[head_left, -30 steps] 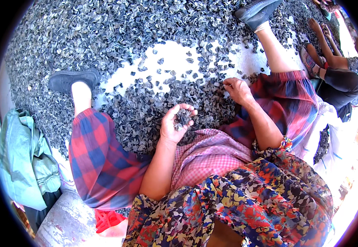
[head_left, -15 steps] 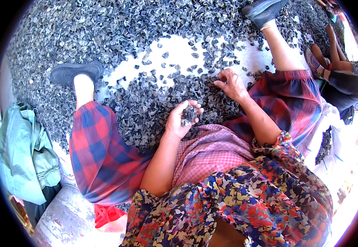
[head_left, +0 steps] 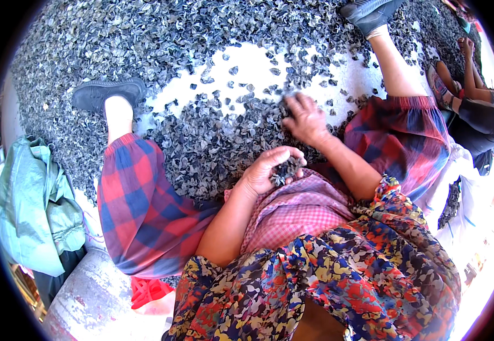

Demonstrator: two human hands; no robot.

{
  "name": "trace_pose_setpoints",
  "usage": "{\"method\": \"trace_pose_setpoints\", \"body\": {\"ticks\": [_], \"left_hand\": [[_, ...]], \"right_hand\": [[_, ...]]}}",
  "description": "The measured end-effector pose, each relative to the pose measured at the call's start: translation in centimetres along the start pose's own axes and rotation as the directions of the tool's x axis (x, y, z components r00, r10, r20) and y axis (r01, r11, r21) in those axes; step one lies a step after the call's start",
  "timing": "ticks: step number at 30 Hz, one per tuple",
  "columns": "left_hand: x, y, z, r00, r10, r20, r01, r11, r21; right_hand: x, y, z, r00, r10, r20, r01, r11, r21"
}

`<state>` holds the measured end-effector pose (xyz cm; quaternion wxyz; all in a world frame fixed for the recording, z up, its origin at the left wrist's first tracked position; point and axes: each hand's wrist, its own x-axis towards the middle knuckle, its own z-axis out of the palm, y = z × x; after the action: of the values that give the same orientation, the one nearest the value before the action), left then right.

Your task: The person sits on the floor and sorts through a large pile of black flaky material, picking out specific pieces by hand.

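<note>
Small, dark, curled dried pieces that look like wood ear mushrooms (head_left: 213, 148) lie heaped between my outstretched legs. My left hand (head_left: 265, 169) is cupped in front of my lap, its fingers curled round a small bunch of dried wood ear mushrooms (head_left: 284, 171). A little farther off and to the right, my right hand (head_left: 307, 120) hovers over or touches the heap's right edge, palm down. Its fingers are spread and slightly blurred, and nothing shows in them.
A pale ground sheet (head_left: 252, 65) shows through scattered pieces. Green bundled cloth (head_left: 34, 199) lies far left, near a grey stone-like block (head_left: 90, 295) and a red woven item (head_left: 147, 291). White sacking (head_left: 465, 196) lies right, below another person's legs (head_left: 477, 122).
My left hand has shifted right and nearer my lap, its palm turned inward round the bunch. My right hand has moved slightly left, its fingers going from pinched to spread.
</note>
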<state>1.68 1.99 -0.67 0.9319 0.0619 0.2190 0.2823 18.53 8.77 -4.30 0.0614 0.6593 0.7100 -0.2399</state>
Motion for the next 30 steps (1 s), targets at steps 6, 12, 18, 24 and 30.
{"method": "trace_pose_setpoints", "body": {"ticks": [6, 12, 18, 24, 30], "left_hand": [[-0.3, -0.8, 0.7, 0.995, -0.097, 0.035, 0.094, 0.992, 0.085], [-0.5, 0.0, 1.8, 0.983, -0.154, 0.100, 0.147, 0.986, 0.076], [-0.5, 0.1, 1.9, 0.983, -0.157, 0.097, 0.148, 0.985, 0.090], [-0.4, 0.0, 1.8, 0.984, -0.145, 0.104, 0.137, 0.988, 0.077], [-0.3, 0.1, 2.2, 0.981, -0.160, 0.111, 0.149, 0.984, 0.102]], "right_hand": [[1.4, -2.2, -2.8, 0.899, -0.437, -0.038, 0.365, 0.695, 0.619], [11.3, 1.0, -5.9, 0.969, 0.140, -0.203, -0.129, 0.989, 0.069], [11.6, -2.9, -4.7, 0.994, 0.108, 0.036, -0.103, 0.988, -0.113], [2.5, -2.1, -1.4, 0.837, -0.531, 0.132, 0.533, 0.846, 0.021], [0.7, 0.7, -2.2, 0.914, -0.394, 0.094, 0.342, 0.875, 0.342]]}}
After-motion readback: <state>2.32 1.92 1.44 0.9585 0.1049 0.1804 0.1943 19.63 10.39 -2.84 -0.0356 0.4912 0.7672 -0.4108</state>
